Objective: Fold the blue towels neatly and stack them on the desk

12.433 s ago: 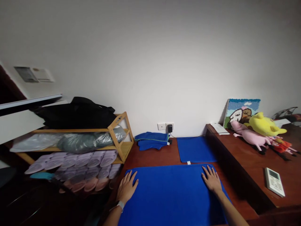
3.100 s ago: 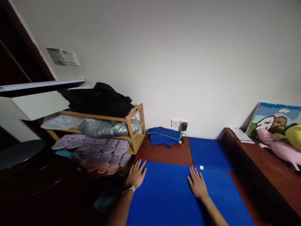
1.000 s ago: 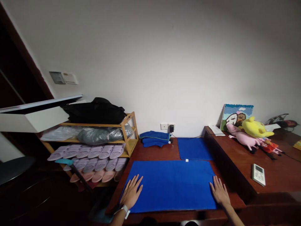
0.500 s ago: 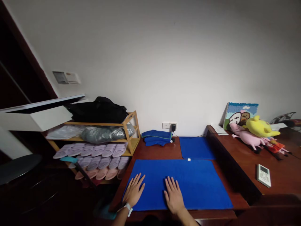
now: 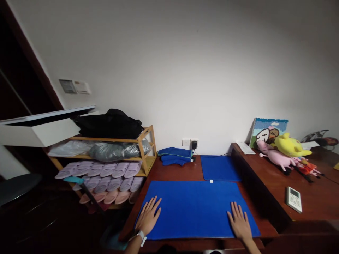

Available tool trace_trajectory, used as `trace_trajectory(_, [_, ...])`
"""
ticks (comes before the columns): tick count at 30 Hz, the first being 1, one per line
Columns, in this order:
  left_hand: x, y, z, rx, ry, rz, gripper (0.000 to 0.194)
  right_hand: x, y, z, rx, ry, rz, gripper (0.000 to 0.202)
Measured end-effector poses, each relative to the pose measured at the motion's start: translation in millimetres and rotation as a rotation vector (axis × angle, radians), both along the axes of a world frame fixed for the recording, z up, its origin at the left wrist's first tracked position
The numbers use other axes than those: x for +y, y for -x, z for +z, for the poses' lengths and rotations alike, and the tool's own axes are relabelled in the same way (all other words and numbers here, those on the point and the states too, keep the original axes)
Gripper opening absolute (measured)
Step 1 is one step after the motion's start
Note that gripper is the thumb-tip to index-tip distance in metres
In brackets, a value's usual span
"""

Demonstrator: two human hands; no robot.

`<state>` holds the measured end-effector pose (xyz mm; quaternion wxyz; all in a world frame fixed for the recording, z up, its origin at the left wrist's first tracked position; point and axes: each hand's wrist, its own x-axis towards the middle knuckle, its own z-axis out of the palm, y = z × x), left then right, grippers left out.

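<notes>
A blue towel lies spread flat on the reddish-brown table, with a small white tag at its far edge. My left hand rests open on the towel's left part, fingers spread, a watch at the wrist. On the right part, close to the near right corner, my right hand lies flat with its fingers stretched out. Behind the spread towel is a second blue towel, folded into a flat rectangle. A loosely bunched blue cloth with a green edge sits at the back left.
Left of the table stands a wooden rack with rows of slippers and a black bag on top. To the right, a raised desk bears plush toys and a white remote. A plug sits in the wall.
My right hand has moved right across the towel, from its middle to its right side. My left hand stays at the left side. The towel still lies flat.
</notes>
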<state>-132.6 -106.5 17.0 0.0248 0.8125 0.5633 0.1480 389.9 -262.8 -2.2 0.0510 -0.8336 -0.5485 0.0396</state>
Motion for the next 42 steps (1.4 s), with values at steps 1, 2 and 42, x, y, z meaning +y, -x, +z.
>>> trace_trajectory(1, [0, 0, -0.4, 0.001, -0.002, 0.002, 0.053, -4, -19, -5.1, -0.018, -0.001, -0.028, 0.077])
trace_trajectory(2, [0, 0, -0.6, 0.004, -0.002, 0.004, 0.053, -8, -34, -9.8, -0.026, -0.001, -0.049, 0.077])
trace_trajectory(42, [-10, -1, 5.0, 0.011, 0.005, -0.006, 0.053, 157, 187, 48.3, 0.201, 0.02, 0.363, 0.074])
